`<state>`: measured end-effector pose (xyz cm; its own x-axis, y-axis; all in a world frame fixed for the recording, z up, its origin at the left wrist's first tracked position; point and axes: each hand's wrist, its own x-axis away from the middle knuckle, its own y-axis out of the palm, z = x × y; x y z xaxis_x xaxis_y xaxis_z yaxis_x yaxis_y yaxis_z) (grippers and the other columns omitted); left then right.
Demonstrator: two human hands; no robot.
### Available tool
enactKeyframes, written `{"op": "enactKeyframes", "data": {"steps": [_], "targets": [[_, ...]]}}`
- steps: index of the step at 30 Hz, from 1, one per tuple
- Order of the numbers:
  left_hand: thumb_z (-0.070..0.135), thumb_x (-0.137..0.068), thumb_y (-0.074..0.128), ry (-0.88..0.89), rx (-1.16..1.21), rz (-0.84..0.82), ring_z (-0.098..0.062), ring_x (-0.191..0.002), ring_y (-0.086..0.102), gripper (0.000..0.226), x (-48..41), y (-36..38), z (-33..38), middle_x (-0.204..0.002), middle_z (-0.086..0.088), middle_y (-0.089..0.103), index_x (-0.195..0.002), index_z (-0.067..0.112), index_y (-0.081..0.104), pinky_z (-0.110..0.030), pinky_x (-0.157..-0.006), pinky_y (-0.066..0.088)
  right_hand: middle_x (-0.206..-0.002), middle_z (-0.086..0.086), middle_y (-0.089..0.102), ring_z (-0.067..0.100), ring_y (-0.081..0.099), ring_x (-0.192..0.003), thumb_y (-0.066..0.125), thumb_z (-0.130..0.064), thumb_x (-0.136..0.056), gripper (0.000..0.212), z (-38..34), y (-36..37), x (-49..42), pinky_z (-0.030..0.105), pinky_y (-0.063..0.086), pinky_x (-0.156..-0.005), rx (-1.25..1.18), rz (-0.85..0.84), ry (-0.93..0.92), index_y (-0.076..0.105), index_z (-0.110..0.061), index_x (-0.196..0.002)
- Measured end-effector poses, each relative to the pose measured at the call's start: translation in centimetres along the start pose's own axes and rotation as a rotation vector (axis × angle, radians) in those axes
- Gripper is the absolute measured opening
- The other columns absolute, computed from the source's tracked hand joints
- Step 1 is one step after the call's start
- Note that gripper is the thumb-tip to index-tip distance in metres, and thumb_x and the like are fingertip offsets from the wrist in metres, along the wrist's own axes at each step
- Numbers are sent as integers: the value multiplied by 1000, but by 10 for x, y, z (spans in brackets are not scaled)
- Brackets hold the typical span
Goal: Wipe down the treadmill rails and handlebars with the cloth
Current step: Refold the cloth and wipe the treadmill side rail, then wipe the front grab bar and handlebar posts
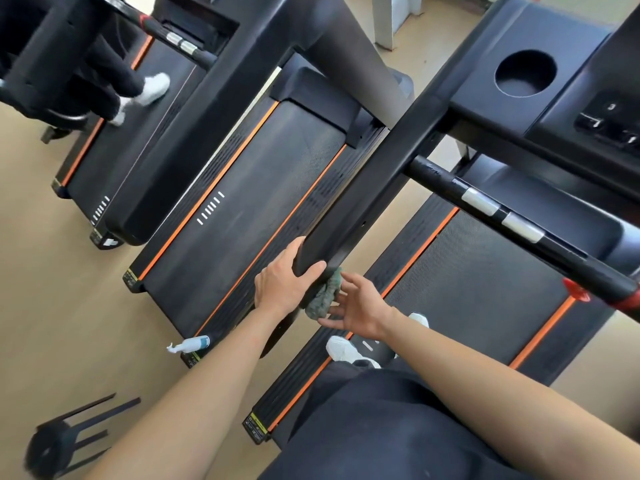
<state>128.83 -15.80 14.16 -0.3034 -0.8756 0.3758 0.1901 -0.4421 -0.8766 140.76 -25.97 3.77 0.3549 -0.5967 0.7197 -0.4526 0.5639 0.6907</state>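
Two hands meet at the near end of a treadmill rail (pixel 349 199) just below the middle of the frame. The rail is a flat, smooth black bar whose long axis runs diagonally, from its rounded end at lower centre up toward the console (pixel 530 77) at upper right. The left hand (pixel 282 284) wraps over that rounded end, thumb on the near side and fingers curled across the top. The cloth (pixel 323 296), a crumpled grey-green wad of nubbly fabric, sits pressed under the rail's tip, hanging slightly downward. The right hand (pixel 356 306) is spread, fingers loose, fingertips touching the cloth from the right. A round black handlebar (pixel 512 220) with two silver sensor bands slants toward the lower right edge. A white spray bottle (pixel 190 344) lies on the treadmill's edge at lower left of centre.
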Motion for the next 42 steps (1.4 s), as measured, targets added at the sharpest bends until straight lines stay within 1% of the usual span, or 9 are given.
{"op": "enactKeyframes", "data": {"steps": [4,11,22,26,31,36,38,40,42], "targets": [[72,-88,53,-10,7,6,-27,-131,54,70,0,0,2,-145,5,57,-149,42,38,-46,-104,39,-134,19,57,43,56,-126,63,-45,-86,58,10,2,1,65,46,-99,-48,-28,62,63,-7,-130],[70,-87,57,-20,27,23,-26,-130,54,70,2,-1,5,-143,4,59,-149,41,41,-44,-105,40,-133,20,55,42,58,-123,59,-47,-90,60,14,15,1,60,53,-92,23,-9,120,58,-5,-133],[71,-87,57,5,29,41,-27,-125,59,70,0,1,2,-137,2,64,-148,39,44,-45,-103,45,-131,18,61,40,61,-118,58,-41,-95,46,-52,3,18,58,53,-94,-63,119,-139,60,-9,-128],[70,-87,57,17,19,56,-26,-124,60,69,1,1,3,-136,4,64,-147,38,44,-44,-102,46,-131,15,61,39,63,-113,55,-35,-100,41,-78,-2,16,57,57,-89,-114,270,-302,57,-9,-131],[67,-88,58,12,12,60,-26,-123,59,67,2,1,5,-135,3,65,-147,38,45,-43,-100,45,-117,13,67,32,69,-103,48,-28,-103,28,-102,-2,38,50,58,-90,98,358,-484,65,-10,-115],[68,-88,57,12,13,60,-27,-123,59,66,3,2,3,-134,2,65,-147,39,44,-43,-99,45,-117,12,72,29,69,-107,52,-28,-104,30,-100,-8,71,46,58,-91,295,270,-590,68,-12,-123],[67,-88,57,16,12,56,-26,-126,57,66,3,3,4,-138,3,63,-147,39,43,-44,-101,45,-108,10,73,25,69,-102,55,-27,-103,24,-96,-10,89,39,57,-85,402,262,-646,73,-12,-110],[64,-89,59,30,20,69,-24,-131,54,68,3,6,3,-145,6,57,-149,39,42,-47,-102,44,-91,4,73,18,69,-89,58,-21,-101,20,-91,-13,107,32,54,-79,485,275,-729,75,-13,-96],[56,-89,62,70,30,152,-20,-133,51,68,7,12,5,-149,7,52,-150,35,42,-46,-104,43,-82,1,73,12,66,-80,62,-15,-99,17,-87,-18,124,29,54,-77,550,284,-806,76,-14,-90]]}}
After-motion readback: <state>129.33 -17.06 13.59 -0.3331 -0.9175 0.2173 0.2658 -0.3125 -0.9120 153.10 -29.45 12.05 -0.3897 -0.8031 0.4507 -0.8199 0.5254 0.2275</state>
